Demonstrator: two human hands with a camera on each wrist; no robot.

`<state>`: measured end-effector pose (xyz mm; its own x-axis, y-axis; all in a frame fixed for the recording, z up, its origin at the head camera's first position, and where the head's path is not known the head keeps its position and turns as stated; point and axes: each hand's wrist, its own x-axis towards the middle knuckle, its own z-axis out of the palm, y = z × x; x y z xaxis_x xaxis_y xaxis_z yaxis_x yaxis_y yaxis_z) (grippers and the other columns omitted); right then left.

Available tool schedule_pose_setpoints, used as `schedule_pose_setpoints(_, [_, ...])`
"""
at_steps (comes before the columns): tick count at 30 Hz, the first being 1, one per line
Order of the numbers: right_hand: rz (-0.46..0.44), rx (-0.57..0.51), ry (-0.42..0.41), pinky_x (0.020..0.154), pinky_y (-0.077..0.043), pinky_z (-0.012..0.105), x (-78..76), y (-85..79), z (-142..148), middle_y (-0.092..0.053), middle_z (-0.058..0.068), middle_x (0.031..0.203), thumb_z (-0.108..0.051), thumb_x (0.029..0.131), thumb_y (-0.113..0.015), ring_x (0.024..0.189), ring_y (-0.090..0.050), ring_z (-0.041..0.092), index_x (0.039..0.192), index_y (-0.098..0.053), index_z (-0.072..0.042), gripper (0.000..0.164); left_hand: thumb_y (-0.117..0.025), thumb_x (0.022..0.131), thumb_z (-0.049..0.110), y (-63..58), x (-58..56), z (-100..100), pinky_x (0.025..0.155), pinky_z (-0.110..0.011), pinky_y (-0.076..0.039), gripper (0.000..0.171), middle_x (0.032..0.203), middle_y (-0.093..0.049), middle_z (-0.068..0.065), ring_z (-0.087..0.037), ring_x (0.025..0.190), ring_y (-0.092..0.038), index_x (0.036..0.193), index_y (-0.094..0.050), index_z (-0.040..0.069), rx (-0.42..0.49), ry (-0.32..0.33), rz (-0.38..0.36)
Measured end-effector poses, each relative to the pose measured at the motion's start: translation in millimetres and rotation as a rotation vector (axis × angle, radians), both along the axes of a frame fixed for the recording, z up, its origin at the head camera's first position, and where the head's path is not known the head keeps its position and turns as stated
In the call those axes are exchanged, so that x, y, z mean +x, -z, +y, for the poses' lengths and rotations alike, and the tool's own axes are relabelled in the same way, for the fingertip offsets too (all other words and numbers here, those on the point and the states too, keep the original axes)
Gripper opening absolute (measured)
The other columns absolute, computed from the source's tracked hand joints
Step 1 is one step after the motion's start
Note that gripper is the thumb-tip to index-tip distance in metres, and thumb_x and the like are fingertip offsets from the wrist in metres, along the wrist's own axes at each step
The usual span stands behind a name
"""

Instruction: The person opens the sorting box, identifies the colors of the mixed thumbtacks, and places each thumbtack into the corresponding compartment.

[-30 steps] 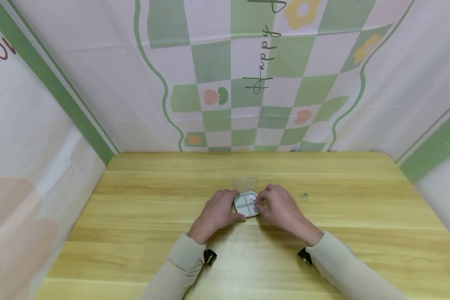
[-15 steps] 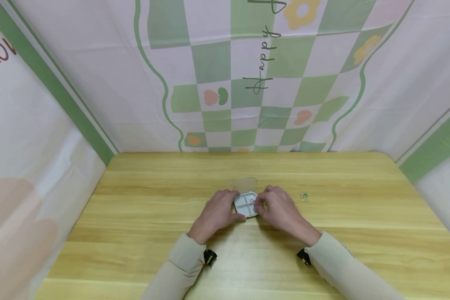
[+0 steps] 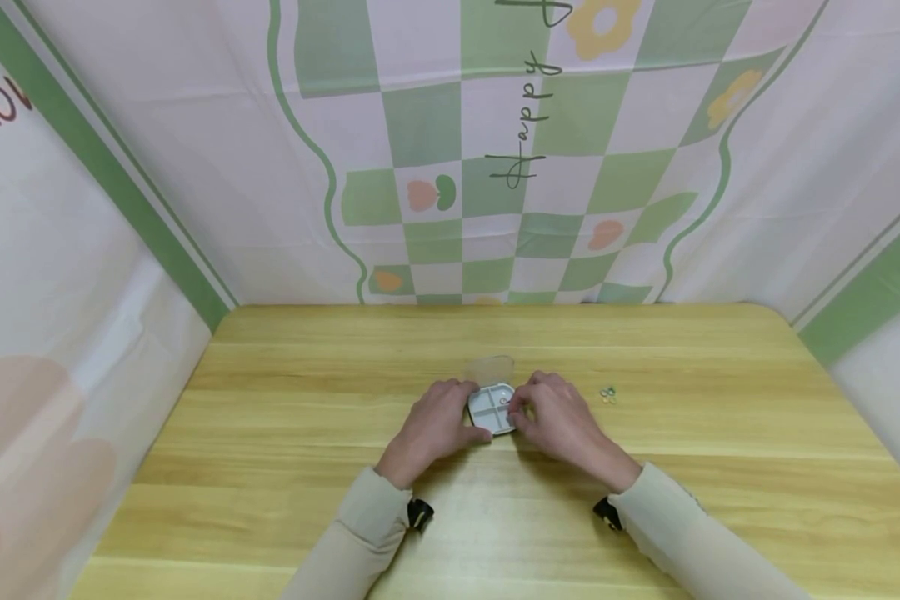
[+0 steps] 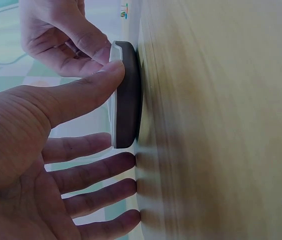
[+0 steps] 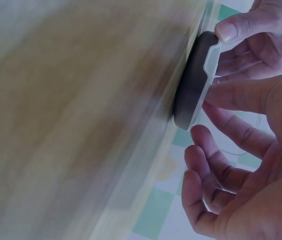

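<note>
A small box (image 3: 484,413) with a white, divided inside and a dark outer shell lies on the table, its clear lid (image 3: 492,368) standing open at the back. My left hand (image 3: 439,419) holds the box from the left, thumb at the front and index finger behind. In the left wrist view, the other left fingers stretch out to the tabletop. My right hand (image 3: 558,417) has its thumb and index fingertips in the right side of the box, beside a tiny ring-like piece (image 3: 503,401) in the back right compartment. Whether they pinch it is hidden.
Several tiny ring-like pieces (image 3: 607,394), some green and some gold, lie on the wooden table (image 3: 307,375) to the right of my right hand. A printed cloth (image 3: 427,125) hangs behind the table's back edge, with more cloth along both sides.
Almost nothing differs. Both hands and the box keep their places, and the right fingertips stay at the same compartment with at most a slight shift.
</note>
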<state>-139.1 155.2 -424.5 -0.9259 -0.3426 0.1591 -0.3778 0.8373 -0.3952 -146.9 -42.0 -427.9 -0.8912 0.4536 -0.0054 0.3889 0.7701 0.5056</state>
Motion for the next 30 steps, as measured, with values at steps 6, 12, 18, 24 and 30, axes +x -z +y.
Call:
schedule_pose_setpoints(6, [0.006, 0.001, -0.003, 0.062, -0.036, 0.03, 0.4, 0.0, 0.2, -0.053, -0.006, 0.08, -0.021, 0.074, -0.072, 0.073, -0.045, 0.014, 0.075, -0.066, -0.022, 0.006, -0.075, 0.071, 0.042, 0.1, 0.2, 0.2, 0.066, -0.025, -0.039, 0.064, 0.1, -0.057, -0.002, -0.014, 0.085, -0.048, 0.12, -0.055, 0.006, -0.005, -0.001, -0.002])
schedule_pose_setpoints(12, [0.008, -0.002, -0.006, 0.061, -0.036, 0.03, 0.8, -0.2, -0.2, -0.054, -0.005, 0.08, -0.02, 0.074, -0.071, 0.073, -0.045, 0.014, 0.076, -0.066, -0.021, 0.005, -0.075, 0.071, 0.042, -0.2, 0.1, 0.3, 0.066, -0.025, -0.039, 0.064, 0.1, -0.057, -0.002, -0.014, 0.085, -0.048, 0.12, -0.055, 0.007, -0.012, -0.003, -0.002])
schedule_pose_setpoints(18, [0.012, -0.002, -0.007, 0.061, -0.036, 0.03, 0.9, -0.5, -0.9, -0.054, -0.005, 0.08, -0.021, 0.074, -0.071, 0.073, -0.045, 0.014, 0.077, -0.067, -0.02, 0.005, -0.075, 0.071, 0.042, -0.8, 0.2, -0.2, 0.064, -0.025, -0.039, 0.062, 0.098, -0.056, -0.001, -0.015, 0.084, -0.048, 0.118, -0.056, 0.007, -0.009, 0.004, 0.003])
schedule_pose_setpoints(24, [0.013, -0.006, 0.001, 0.061, -0.036, 0.03, 1.5, -2.1, -0.1, -0.054, -0.005, 0.08, -0.02, 0.074, -0.071, 0.072, -0.045, 0.014, 0.078, -0.068, -0.019, 0.006, -0.075, 0.071, 0.042, -1.8, 0.4, -0.1, 0.065, -0.025, -0.04, 0.061, 0.099, -0.056, -0.001, -0.015, 0.086, -0.049, 0.118, -0.056, 0.007, -0.014, 0.007, 0.002])
schedule_pose_setpoints(30, [-0.01, -0.007, 0.017, 0.062, -0.037, 0.031, 1.5, -4.4, 2.7, -0.056, -0.003, 0.082, -0.021, 0.073, -0.071, 0.076, -0.046, 0.015, 0.08, -0.068, -0.019, 0.008, -0.075, 0.071, 0.041, -1.3, 0.2, -0.7, 0.067, -0.025, -0.04, 0.062, 0.1, -0.057, -0.001, -0.015, 0.087, -0.049, 0.118, -0.056, 0.007, -0.016, 0.004, -0.005])
